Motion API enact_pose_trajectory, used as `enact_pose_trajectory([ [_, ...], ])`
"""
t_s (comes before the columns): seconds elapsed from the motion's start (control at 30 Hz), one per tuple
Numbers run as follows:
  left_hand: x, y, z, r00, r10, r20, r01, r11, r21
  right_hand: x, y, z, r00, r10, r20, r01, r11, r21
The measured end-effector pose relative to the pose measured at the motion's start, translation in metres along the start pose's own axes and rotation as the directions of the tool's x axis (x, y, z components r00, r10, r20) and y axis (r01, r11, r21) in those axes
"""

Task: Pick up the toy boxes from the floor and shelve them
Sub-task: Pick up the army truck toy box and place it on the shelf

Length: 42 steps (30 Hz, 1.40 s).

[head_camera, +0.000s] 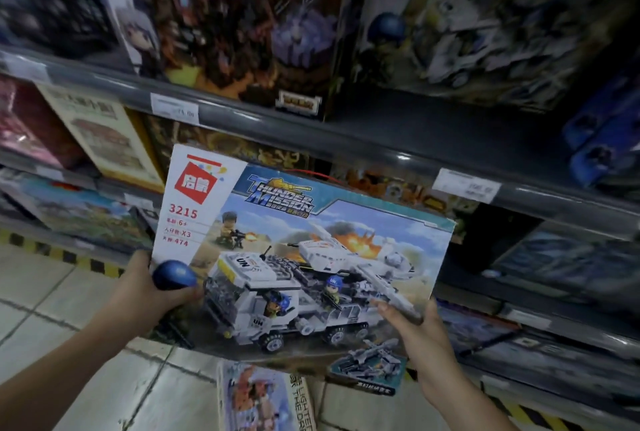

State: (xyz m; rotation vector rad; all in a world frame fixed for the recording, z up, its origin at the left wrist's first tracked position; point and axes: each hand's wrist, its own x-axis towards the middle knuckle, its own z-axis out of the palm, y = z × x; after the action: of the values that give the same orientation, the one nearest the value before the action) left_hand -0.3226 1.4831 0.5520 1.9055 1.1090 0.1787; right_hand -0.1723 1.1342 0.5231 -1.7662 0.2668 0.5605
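It was a toy shop aisle. Grey metal shelves (346,139) ran in tiers, their front edges carrying white price labels (465,185), and boxed building sets (249,32) stood packed face-out along them. Below lay a pale tiled floor (41,295) with a yellow-and-black striped strip (79,259) at the shelving's foot.

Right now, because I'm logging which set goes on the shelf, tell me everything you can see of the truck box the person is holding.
The truck box is a flat, rectangular cardboard carton, closed. Its front shows a white UN truck, toy figures and an explosion, the title Thunder Mission, a red logo and number 3215. It is held tilted, front to the camera, before the shelves. The left hand grips its lower left edge, the right hand its lower right edge, thumbs on the front.
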Motion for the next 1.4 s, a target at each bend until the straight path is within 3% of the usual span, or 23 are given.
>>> enact_pose_trajectory([
  [0.27, -0.013, 0.066, -0.017, 0.998, 0.047, 0.042, -0.047, 0.999, -0.024, -0.032, -0.056, -0.04, 0.991, -0.123, -0.043, 0.128, 0.98, 0.153],
  [0.4, -0.027, 0.103, -0.03, 0.994, 0.102, 0.031, -0.101, 0.995, -0.023, -0.05, -0.081, -0.057, 0.968, -0.244, -0.057, 0.25, 0.956, 0.151],
  [0.63, -0.051, 0.172, -0.046, 0.972, 0.233, 0.009, -0.231, 0.968, -0.103, -0.074, -0.145, -0.096, 0.937, -0.329, -0.12, 0.346, 0.924, 0.166],
  [0.8, -0.07, 0.223, -0.048, 0.922, 0.386, -0.037, -0.385, 0.899, -0.21, -0.081, -0.2, -0.127, 0.866, -0.486, -0.122, 0.5, 0.85, 0.166],
  [1.0, -0.074, 0.274, -0.035, 0.894, 0.431, -0.122, -0.447, 0.843, -0.3, -0.077, -0.238, -0.162, 0.781, -0.594, -0.193, 0.616, 0.784, 0.079],
  [1.23, -0.072, 0.299, -0.009, 0.872, 0.476, -0.114, -0.485, 0.808, -0.335, -0.051, -0.251, -0.191, 0.746, -0.621, -0.239, 0.65, 0.757, 0.062],
  [1.4, -0.067, 0.309, 0.01, 0.852, 0.513, -0.105, -0.515, 0.782, -0.351, -0.026, -0.251, -0.206, 0.78, -0.579, -0.237, 0.604, 0.795, 0.046],
])
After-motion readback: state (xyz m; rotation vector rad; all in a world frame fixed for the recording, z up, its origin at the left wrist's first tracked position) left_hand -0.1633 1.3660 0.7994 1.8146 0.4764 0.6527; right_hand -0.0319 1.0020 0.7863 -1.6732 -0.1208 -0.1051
